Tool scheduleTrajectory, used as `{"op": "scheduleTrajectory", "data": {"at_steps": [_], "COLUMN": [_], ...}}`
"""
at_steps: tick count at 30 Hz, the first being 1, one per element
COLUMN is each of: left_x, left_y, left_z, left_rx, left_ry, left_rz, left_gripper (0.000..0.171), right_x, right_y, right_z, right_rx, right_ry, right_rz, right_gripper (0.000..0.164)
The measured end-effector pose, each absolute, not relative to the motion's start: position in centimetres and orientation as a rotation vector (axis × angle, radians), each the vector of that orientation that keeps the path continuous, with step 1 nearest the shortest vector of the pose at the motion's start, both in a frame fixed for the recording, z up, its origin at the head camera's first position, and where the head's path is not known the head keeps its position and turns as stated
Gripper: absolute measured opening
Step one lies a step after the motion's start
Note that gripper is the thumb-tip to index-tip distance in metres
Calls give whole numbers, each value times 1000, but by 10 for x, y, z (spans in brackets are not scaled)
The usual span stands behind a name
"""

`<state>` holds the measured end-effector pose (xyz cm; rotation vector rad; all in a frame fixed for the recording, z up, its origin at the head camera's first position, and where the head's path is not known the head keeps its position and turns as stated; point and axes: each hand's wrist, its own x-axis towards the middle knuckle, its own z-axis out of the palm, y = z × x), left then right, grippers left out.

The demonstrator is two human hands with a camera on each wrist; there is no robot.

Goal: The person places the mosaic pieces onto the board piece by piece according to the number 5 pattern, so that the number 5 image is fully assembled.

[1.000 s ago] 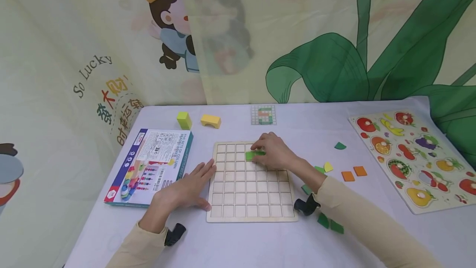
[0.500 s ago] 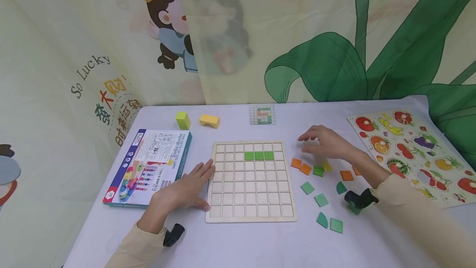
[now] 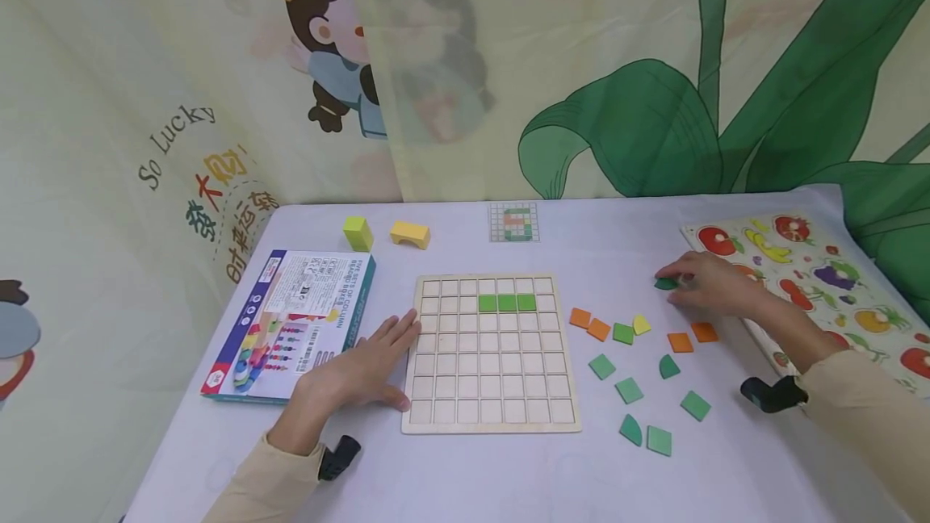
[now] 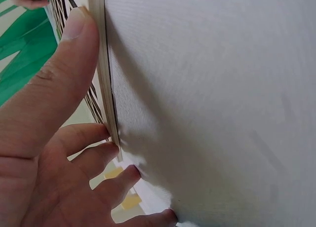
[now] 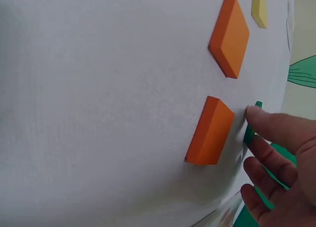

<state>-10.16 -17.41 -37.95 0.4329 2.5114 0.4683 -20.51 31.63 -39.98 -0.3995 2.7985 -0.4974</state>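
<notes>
A wooden grid board (image 3: 490,418) lies on the table, with three green square tiles (image 3: 507,303) side by side in its second row from the back. My left hand (image 3: 356,374) rests at the board's left edge, fingers spread; in the left wrist view its thumb (image 4: 79,44) lies against the rim. To the right, my right hand (image 3: 715,287) pinches a dark green quarter-round tile (image 3: 664,284) between thumb and fingers at the table surface. The right wrist view has this green tile (image 5: 250,130) at the fingertips, just beyond an orange square tile (image 5: 211,133).
Loose green tiles (image 3: 628,390), orange tiles (image 3: 680,343) and a yellow tile (image 3: 640,324) lie right of the board. A pattern card (image 3: 514,223) and two blocks (image 3: 410,235) sit behind it. A boxed set (image 3: 291,321) lies left; a fruit puzzle board (image 3: 835,297) lies right.
My right hand has left the green tiles on the grid board, moved right, and taken hold of the quarter-round tile. The left hand has stayed at the board's edge.
</notes>
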Motion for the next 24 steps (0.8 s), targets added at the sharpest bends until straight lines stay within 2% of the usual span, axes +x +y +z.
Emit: {"op": "scheduleTrajectory", "data": {"at_steps": [17,24], "left_x": [-102,-102], "left_y": [-173,-173], "left_z": [-379,-381], "left_rx": [433,437], "left_ry": [2508,2508], "left_rz": [466,470], "left_gripper": [104,104], "right_x": [-206,-210], "right_y": [312,286], "right_z": [-399,-393], "right_rx": [-300,-400], "right_ry": [2812,2803], "right_rz": [-551,-699], "right_gripper": [21,39]}}
